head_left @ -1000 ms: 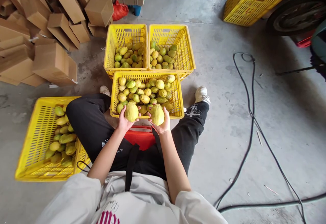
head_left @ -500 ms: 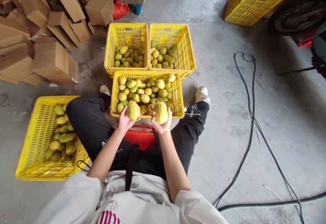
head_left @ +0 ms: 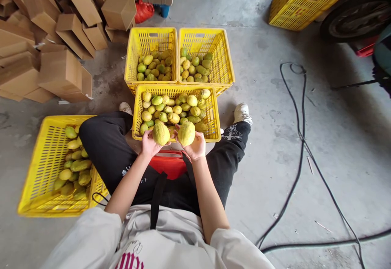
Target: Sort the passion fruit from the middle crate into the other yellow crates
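Note:
My left hand (head_left: pixel 150 143) cups a yellow-green fruit (head_left: pixel 161 133) that looks like a papaya, its skin faintly ribbed. A second, paler papaya (head_left: pixel 186 133) rests in my right hand (head_left: pixel 196 145), with the fingers curled round its side. Both fruits are held up side by side, a small gap apart, above the near rim of a yellow plastic crate (head_left: pixel 217 116). Inside that crate lie several yellow and green papayas (head_left: pixel 174 117). Under my hands a red object (head_left: pixel 169 166) shows between my legs.
Two yellow crates (head_left: pixel 126 57) (head_left: pixel 229 57) with more fruit stand behind the near one. Another fruit crate (head_left: pixel 39 159) is beside my left leg. Cardboard boxes (head_left: pixel 61 71) pile up at left. A black hose (head_left: pixel 301 159) crosses the floor at right, near a wheel (head_left: pixel 357 14).
My right hand has moved left and turned its papaya, bringing it closer to the other one. The left hand's papaya has shifted slightly to the right.

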Tool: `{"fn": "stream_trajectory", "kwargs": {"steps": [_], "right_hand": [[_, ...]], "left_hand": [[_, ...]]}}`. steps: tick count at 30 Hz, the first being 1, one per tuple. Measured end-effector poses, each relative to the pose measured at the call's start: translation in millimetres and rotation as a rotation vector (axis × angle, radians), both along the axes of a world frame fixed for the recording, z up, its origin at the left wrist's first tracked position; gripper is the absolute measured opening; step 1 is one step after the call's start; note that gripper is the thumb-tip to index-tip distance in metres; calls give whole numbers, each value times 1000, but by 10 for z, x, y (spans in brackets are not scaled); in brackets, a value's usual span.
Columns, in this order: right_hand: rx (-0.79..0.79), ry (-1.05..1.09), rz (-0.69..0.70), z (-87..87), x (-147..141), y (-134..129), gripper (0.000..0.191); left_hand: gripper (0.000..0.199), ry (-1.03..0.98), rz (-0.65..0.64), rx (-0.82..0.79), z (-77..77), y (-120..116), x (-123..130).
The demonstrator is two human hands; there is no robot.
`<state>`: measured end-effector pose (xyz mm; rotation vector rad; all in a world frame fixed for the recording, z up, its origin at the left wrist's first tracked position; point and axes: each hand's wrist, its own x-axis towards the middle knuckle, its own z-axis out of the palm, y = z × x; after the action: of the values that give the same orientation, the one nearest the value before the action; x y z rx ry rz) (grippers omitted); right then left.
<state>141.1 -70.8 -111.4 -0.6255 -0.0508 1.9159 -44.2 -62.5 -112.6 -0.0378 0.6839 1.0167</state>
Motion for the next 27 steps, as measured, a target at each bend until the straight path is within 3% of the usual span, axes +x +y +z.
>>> {"fn": "stream_trajectory", "kwargs": {"steps": [5, 9, 18, 27], "right_hand": [[77, 25, -48, 3, 26, -56, 42], [145, 86, 8, -16, 25, -84, 44], [25, 45, 95, -67, -40, -19, 37], [51, -7, 96, -67, 78, -31, 39]], "left_hand": [[39, 52, -2, -3, 28, 5, 25], [38, 86, 16, 17, 56, 8, 43], [42, 23, -22, 118, 53, 1, 21], [39, 40, 8, -17, 16, 10, 7]]}}
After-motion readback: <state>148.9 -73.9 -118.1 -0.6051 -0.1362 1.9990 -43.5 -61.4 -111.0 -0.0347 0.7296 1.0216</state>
